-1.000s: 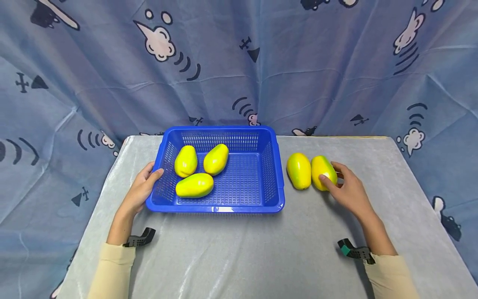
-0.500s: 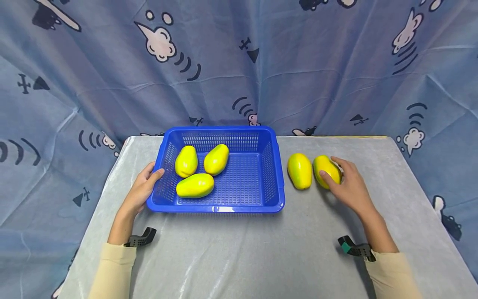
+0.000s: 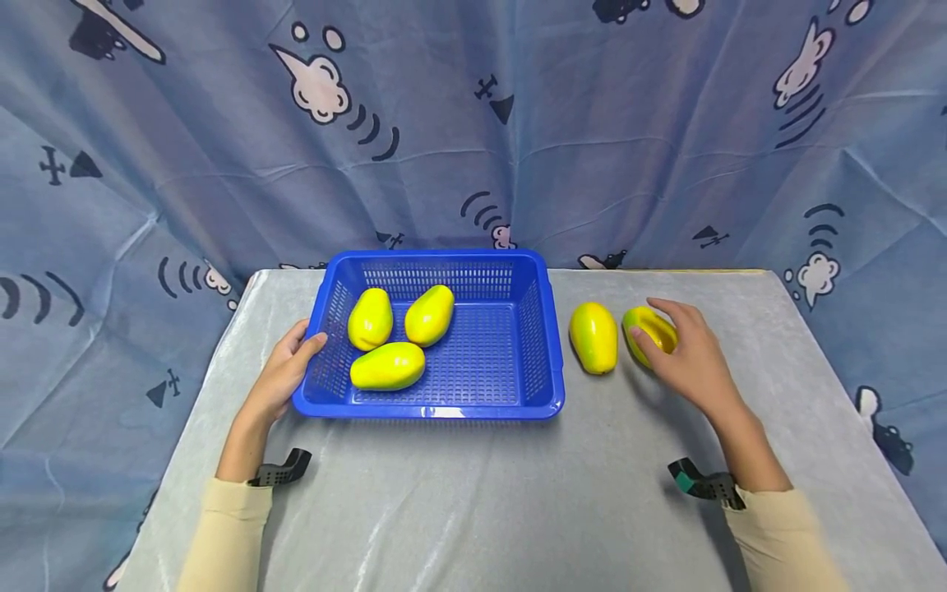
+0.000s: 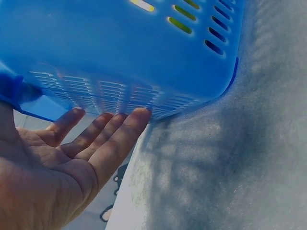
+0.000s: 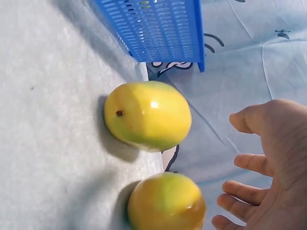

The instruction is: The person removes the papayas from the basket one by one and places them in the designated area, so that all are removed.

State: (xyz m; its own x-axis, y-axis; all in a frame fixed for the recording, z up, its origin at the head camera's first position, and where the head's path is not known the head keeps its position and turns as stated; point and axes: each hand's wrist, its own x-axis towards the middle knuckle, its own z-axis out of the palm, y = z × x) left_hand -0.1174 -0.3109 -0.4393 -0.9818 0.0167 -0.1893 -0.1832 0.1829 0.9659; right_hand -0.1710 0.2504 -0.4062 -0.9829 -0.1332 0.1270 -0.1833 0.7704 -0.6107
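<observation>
My left hand (image 3: 284,370) grips the left rim of a blue plastic basket (image 3: 488,413), thumb over the rim. In the left wrist view its fingers (image 4: 120,141) lie against the basket's slotted outer wall. Three glossy yellow-green mangoes (image 3: 388,367) lie in the basket's left half. My right hand (image 3: 691,358) is spread above the right one of two mangoes on the table, partly covering that mango (image 3: 638,322). In the right wrist view a gap shows between the hand (image 5: 273,167) and both fruits. The other loose mango (image 3: 593,337) lies between it and the basket.
A light grey cloth covers the table (image 3: 473,510). Behind the table hangs a blue patterned curtain (image 3: 444,123). Each wrist wears a black camera band (image 3: 281,469).
The right hand has loosened from the right mango, its fingers spreading and lifting back. That mango has shifted slightly right, leaving a gap beside its neighbour. The left hand and basket stay nearly still.
</observation>
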